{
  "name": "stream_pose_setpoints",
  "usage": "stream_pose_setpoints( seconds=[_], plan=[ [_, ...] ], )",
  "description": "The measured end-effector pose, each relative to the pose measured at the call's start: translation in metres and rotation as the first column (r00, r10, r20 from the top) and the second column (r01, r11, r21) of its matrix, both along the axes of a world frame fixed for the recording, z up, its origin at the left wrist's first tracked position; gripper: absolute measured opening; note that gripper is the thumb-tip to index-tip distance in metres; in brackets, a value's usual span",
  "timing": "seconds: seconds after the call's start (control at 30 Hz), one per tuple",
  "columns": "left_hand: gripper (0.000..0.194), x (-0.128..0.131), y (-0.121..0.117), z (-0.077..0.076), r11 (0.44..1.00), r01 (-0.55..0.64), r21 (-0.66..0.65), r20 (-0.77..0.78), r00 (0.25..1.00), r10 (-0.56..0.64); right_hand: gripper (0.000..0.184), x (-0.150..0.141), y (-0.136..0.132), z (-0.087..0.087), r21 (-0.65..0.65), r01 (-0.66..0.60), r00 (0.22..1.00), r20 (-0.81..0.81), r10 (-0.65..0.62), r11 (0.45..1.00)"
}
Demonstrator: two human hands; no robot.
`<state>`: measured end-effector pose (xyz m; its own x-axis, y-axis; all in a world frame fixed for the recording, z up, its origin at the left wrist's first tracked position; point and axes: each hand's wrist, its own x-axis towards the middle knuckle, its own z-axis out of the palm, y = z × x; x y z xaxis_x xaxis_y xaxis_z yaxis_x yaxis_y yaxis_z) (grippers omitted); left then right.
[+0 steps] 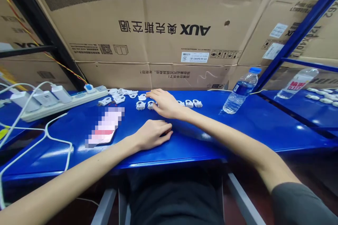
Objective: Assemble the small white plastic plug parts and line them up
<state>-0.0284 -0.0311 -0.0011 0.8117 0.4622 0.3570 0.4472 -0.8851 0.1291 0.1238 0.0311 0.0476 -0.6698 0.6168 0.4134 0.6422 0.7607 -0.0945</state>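
Observation:
My right hand (167, 104) reaches over a row of small white plugs with ring-shaped handles. Its fingers are stretched out to the left, fingertips at a white plug (142, 97) behind the row; whether they press on it I cannot tell. The thumb hangs beside another plug (151, 105) in the row, partly covering it. More of the row, such as the plug (189, 103), shows to the right of the hand. My left hand (152, 134) rests on the blue table (200, 147) nearer to me, fingers loosely bent, thumb apart, nothing visible in it.
A loose pile of white plugs (120, 95) lies at the back left, behind a blurred-out flat item (105, 128). A power strip (71, 102) with chargers and white cables (70, 144) is on the left. A water bottle (241, 91) stands tilted at right, before cardboard (158, 49).

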Motion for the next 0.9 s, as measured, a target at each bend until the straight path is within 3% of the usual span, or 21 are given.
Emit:
stream_pose_setpoints(
  seconds=[0.17, 0.3, 0.37, 0.43, 0.47, 0.53, 0.57, 0.7, 0.8, 0.9],
  plan=[
    [0.032, 0.003, -0.003, 0.003, 0.992, -0.013, 0.126, -0.092, 0.995, 0.024, 0.043, 0.064, -0.074, 0.039, -0.062, 0.132, 0.989, -0.054, -0.136, 0.989],
    [0.031, 0.017, -0.017, 0.012, 0.975, -0.102, 0.199, -0.299, 0.941, 0.159, 0.046, 0.103, -0.121, 0.057, -0.146, 0.261, 0.935, -0.209, -0.288, 0.954],
    [0.025, 0.030, -0.029, 0.018, 0.957, -0.204, 0.206, -0.361, 0.893, 0.268, 0.047, 0.110, -0.136, 0.047, -0.175, 0.389, 0.807, -0.409, -0.426, 0.905],
    [0.027, 0.044, -0.040, 0.024, 0.950, -0.247, 0.191, -0.412, 0.858, 0.306, 0.049, 0.110, -0.143, 0.026, -0.214, 0.476, 0.654, -0.563, -0.506, 0.853],
    [0.030, 0.051, -0.044, 0.027, 0.946, -0.272, 0.175, -0.427, 0.845, 0.322, 0.050, 0.107, -0.144, 0.013, -0.208, 0.493, 0.665, -0.536, -0.520, 0.845],
    [0.031, 0.059, -0.048, 0.037, 0.917, -0.381, 0.121, -0.425, 0.815, 0.394, 0.054, 0.101, -0.143, -0.012, -0.199, 0.453, 0.806, -0.324, -0.495, 0.869],
    [0.029, 0.060, -0.049, 0.042, 0.892, -0.442, 0.091, -0.420, 0.796, 0.437, 0.054, 0.097, -0.141, -0.022, -0.209, 0.461, 0.837, -0.221, -0.500, 0.863],
    [0.037, 0.050, -0.048, 0.056, 0.775, -0.629, 0.061, -0.307, 0.727, 0.614, 0.061, 0.078, -0.136, -0.046, -0.225, 0.565, 0.812, -0.019, -0.583, 0.794],
    [0.048, 0.036, -0.051, 0.047, 0.731, -0.682, 0.034, -0.172, 0.716, 0.676, 0.068, 0.062, -0.135, -0.049, -0.256, 0.581, 0.807, 0.054, -0.589, 0.773],
    [0.057, 0.029, -0.055, 0.022, 0.714, -0.699, 0.029, -0.052, 0.713, 0.700, 0.075, 0.050, -0.135, -0.050, -0.304, 0.565, 0.818, 0.085, -0.568, 0.767]
  ],
)
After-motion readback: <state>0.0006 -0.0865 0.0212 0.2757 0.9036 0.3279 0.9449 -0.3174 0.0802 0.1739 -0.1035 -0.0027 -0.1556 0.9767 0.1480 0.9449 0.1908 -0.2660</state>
